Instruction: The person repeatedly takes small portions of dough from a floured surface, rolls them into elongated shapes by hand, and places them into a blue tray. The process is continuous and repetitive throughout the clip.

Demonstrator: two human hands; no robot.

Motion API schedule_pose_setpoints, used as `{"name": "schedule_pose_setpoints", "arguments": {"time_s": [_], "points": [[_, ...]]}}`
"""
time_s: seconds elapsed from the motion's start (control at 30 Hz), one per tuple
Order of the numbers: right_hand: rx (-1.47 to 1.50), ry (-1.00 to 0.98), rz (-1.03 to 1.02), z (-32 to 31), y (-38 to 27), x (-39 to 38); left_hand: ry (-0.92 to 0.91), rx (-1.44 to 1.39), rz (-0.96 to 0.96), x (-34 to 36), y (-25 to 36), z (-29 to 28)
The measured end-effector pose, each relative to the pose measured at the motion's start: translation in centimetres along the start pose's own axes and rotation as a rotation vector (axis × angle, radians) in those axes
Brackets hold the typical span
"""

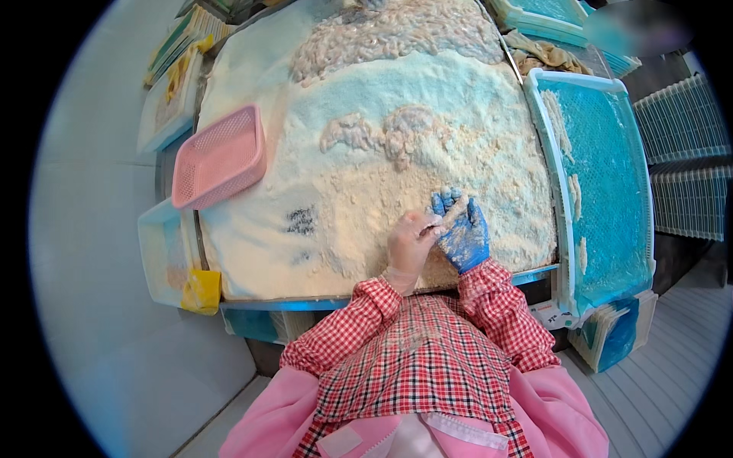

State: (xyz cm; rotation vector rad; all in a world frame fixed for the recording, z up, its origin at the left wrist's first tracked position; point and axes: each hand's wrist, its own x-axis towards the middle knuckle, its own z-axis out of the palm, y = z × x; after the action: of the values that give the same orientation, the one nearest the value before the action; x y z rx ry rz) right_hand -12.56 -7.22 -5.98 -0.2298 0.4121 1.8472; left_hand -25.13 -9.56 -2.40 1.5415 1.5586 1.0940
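1. Powder-coated strip (458, 209) lies across the right hand (463, 240), whose blue-gloved palm is loosely cupped; the left hand (408, 243) seems to pinch its near end.
2. Pale powder (252, 263) spreads under and beyond both hands; to their right stands a mesh tray (618, 229).
3. If the pinch pulls too strongly, the strip could tear or slip.
4. Left fingertips hide its near end; the farthest heap (397, 42) is cut off above.
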Motion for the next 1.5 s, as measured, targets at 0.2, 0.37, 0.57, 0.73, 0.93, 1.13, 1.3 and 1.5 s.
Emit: {"name": "schedule_pose_setpoints", "arguments": {"time_s": [0.2,0.37,0.57,0.73,0.93,1.13,1.3,1.5], "points": [[-0.018,-0.282,0.106,-3.8,-0.8,1.1,-0.196,0.309,0.082,1.9,2.6,-2.2],[-0.359,0.040,0.012,-0.3,4.0,-0.7,-0.091,0.069,0.300,1.2,2.1,0.6],[-0.214,0.250,0.038,-0.2,2.1,-1.0,-0.269,0.505,0.359,3.6,-2.0,1.8],[-0.532,0.248,-0.030,-1.4,0.0,0.5,-0.239,0.831,0.083,4.8,-5.6,-0.5],[-0.662,0.373,0.044,2.2,1.2,0.6,-0.186,0.088,-0.374,3.1,-4.3,-2.1],[-1.073,0.075,-0.183,0.6,2.6,-0.5,-0.145,0.412,0.298,1.7,-1.3,2.6],[-0.488,0.214,0.112,-0.4,-4.7,-3.6,-0.374,0.434,0.373,2.9,-2.2,2.7],[-1.283,0.588,-0.589,5.1,-19.0,-14.5,-0.577,1.067,0.403,-0.2,-5.7,-0.9]]}}
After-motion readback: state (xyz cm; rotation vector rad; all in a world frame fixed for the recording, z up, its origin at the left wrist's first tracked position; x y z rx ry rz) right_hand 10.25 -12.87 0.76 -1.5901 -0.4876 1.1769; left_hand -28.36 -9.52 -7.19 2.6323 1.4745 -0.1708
